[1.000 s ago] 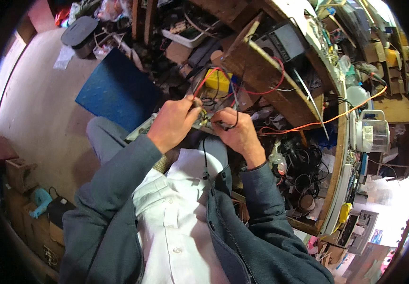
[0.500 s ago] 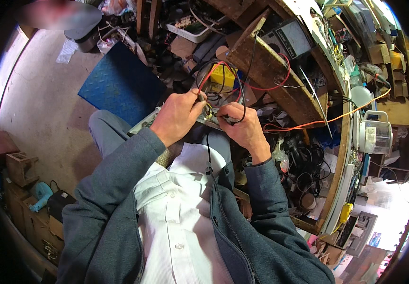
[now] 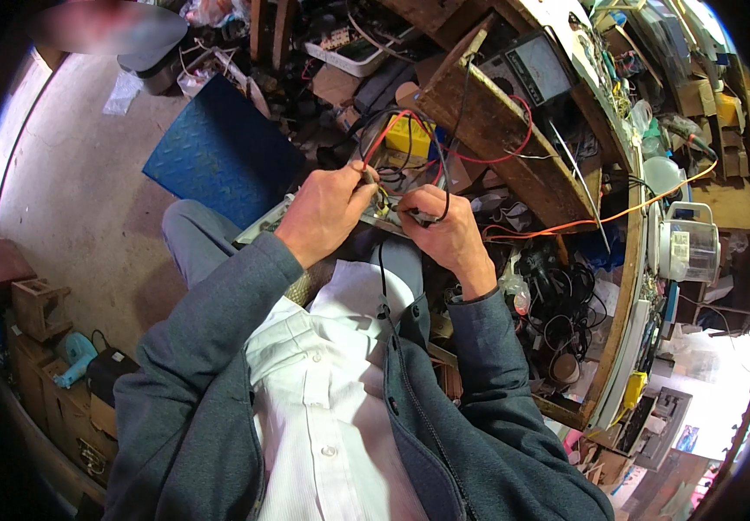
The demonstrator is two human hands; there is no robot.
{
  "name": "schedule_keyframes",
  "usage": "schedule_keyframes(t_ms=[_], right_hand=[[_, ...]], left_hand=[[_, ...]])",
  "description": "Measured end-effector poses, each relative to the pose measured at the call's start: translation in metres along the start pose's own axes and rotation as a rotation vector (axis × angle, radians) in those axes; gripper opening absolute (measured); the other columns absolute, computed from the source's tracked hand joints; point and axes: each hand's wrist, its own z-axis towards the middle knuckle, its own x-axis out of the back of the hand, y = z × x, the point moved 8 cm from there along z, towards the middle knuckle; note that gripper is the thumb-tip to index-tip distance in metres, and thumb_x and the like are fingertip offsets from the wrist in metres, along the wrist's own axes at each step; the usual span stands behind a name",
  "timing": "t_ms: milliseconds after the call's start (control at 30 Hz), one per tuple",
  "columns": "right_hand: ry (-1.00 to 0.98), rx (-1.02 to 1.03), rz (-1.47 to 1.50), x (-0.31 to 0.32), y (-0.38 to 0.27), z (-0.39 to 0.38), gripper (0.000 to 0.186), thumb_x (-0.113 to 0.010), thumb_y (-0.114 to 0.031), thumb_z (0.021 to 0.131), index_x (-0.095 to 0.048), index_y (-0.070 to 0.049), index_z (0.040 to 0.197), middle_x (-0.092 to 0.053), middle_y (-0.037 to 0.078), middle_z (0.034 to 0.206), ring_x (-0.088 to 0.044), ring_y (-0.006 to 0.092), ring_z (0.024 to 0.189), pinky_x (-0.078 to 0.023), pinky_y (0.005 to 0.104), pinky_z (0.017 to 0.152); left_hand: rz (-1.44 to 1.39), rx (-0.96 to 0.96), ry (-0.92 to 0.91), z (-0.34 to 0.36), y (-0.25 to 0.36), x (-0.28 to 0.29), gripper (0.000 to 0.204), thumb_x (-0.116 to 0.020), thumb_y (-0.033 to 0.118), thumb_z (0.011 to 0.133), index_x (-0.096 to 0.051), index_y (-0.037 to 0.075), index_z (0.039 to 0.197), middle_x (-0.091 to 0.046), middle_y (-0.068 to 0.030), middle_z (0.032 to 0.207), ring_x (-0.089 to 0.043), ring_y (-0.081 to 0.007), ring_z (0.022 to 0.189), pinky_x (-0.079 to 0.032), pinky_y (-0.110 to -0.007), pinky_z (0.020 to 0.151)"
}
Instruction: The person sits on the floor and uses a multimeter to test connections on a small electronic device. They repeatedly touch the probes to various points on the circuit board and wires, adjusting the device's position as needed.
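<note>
Near the middle of the view, my left hand (image 3: 321, 210) pinches the end of a red test lead (image 3: 378, 139), its tip mostly hidden by my fingers. Just to the right, my right hand (image 3: 449, 227) is closed on a black test lead (image 3: 448, 174), whose cable loops up over the fingers. Between my fingertips are a few short yellowish wires (image 3: 383, 205) on a small part I cannot make out. Below them, a pale flat edge (image 3: 379, 224) lies across my knees. An analog multimeter (image 3: 535, 73) with a dial face stands at the upper right.
A wooden board (image 3: 514, 148) slants beside the meter. Behind my hands sits a yellow box (image 3: 409, 135) among tangled cables. A blue textured sheet (image 3: 214, 156) leans at left. An orange cord (image 3: 583, 220) crosses to the right-hand bench, where a clear plastic container (image 3: 689, 245) stands.
Almost nothing differs. My right fingers have shifted very slightly on the black test lead; my left hand stays in place.
</note>
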Motion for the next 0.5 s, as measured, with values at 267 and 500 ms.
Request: schedule_keyframes(t_ms=[267,500], right_hand=[[-0.017,0.02,-0.065,-0.004,0.004,-0.001,0.02,-0.08,0.001,0.076,-0.068,-0.004,0.09,-0.07,0.012,0.089,-0.072,0.0332,0.077,-0.058,0.0392,0.067],[-0.003,0.041,-0.053,-0.003,0.009,-0.005,0.021,-0.081,-0.004,0.078,-0.065,-0.006,0.091,-0.065,0.013,0.086,-0.069,0.0355,0.079,-0.057,0.0446,0.068]], left_hand=[[0.008,-0.022,0.024,-0.001,0.002,-0.001,0.018,-0.067,0.011,0.102,-0.071,-0.004,0.112,-0.072,-0.0248,0.087,-0.074,-0.0376,0.078,-0.054,-0.043,0.068],[-0.021,-0.021,0.004,0.003,0.013,-0.002,0.016,-0.065,0.01,0.103,-0.07,-0.004,0.111,-0.069,-0.0253,0.082,-0.071,-0.0399,0.071,-0.052,-0.046,0.063]])
